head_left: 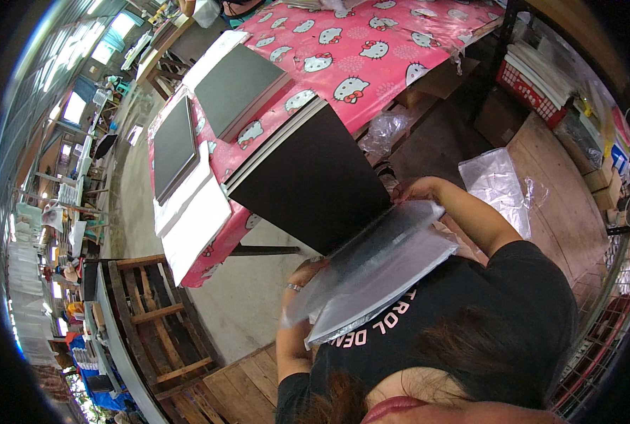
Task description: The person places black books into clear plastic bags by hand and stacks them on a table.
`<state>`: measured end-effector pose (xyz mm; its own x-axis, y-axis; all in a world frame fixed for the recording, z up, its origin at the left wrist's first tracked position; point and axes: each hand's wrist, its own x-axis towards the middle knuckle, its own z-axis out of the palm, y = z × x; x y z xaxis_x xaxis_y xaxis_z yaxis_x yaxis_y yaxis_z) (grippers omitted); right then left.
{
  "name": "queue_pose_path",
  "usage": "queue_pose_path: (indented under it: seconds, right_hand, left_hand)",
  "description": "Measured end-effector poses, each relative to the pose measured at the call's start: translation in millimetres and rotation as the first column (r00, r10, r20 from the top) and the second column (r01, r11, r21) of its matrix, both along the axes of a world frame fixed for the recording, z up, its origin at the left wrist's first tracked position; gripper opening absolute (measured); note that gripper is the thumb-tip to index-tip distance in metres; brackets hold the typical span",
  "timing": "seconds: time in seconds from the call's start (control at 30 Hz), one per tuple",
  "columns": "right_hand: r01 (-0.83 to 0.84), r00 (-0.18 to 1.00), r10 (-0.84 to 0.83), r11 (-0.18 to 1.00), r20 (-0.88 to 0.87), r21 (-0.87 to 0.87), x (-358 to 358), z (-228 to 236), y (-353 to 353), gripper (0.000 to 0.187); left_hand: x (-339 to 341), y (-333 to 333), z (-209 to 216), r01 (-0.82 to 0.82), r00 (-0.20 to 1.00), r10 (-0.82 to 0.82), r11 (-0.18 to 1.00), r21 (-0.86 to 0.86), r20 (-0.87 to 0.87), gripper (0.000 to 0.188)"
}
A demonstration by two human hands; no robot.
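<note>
Slab (308, 177): black-faced, with pale layers along its upper left edge; it stands tilted in front of the person, between the two hands and the table's near edge. Whether it touches the table cannot be told.
Clear sleeve (378, 244): thin plastic along the slab's lower edge, spread toward the torso.
Lower plastic (392, 291): a second cloudy sheet or bag beneath the sleeve, against the black shirt (498, 311).
Left hand (308, 269): at the slab's lower left corner, partly veiled by plastic; fingertips hidden, so its opening and hold cannot be told. A wristwatch (294, 287) circles the wrist.
Right hand (418, 189): fingers bent at the slab's lower right corner, beside the sleeve's edge; how far they close, and on which of the two, cannot be told.
Tablecloth (399, 71): pink, printed with white cartoon cats.
On it: a grey-topped stack (237, 85); left of that, a dark flat panel (175, 148) near white sheets (196, 219).
Floor side: wooden pallet (152, 311) at left; silvery plastic sheet (495, 187) at right.
</note>
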<state>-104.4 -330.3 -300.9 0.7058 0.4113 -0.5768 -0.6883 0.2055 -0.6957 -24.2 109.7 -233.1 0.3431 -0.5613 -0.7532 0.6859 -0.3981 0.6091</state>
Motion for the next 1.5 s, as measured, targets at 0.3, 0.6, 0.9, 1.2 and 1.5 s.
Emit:
queue_pose_path:
  seconds: [0.3,0.6,0.9,1.2,1.5]
  right_hand:
    - [0.003,0.819,0.411,0.696,0.401,-0.718,42.7,197.9,36.8,0.028]
    - [0.3,0.377,0.144,0.916,0.915,-0.268,42.0,290.2,166.8,0.033]
    - [0.294,0.451,0.158,0.903,0.878,-0.314,48.9,298.8,157.1,0.052]
    - [0.538,0.285,0.027,0.823,0.958,-0.183,58.6,291.6,176.9,0.055]
    - [0.401,0.407,-0.147,0.916,0.902,-0.032,65.4,312.7,134.6,0.013]
  left_hand:
    - [2.8,-15.8,102.6,-0.306,0.713,0.182,0.95,0.066,0.677,0.026]
    - [-33.3,-79.1,224.3,-0.111,0.584,0.651,0.657,-0.746,0.486,0.043]
    - [-22.9,-93.2,221.9,-0.118,0.564,0.723,0.548,-0.828,0.398,0.052]
    - [-13.6,-114.2,234.1,-0.235,0.476,0.822,0.461,-0.856,0.312,0.044]
    - [-1.0,-103.8,218.6,-0.355,0.478,0.811,0.529,-0.771,0.337,0.021]
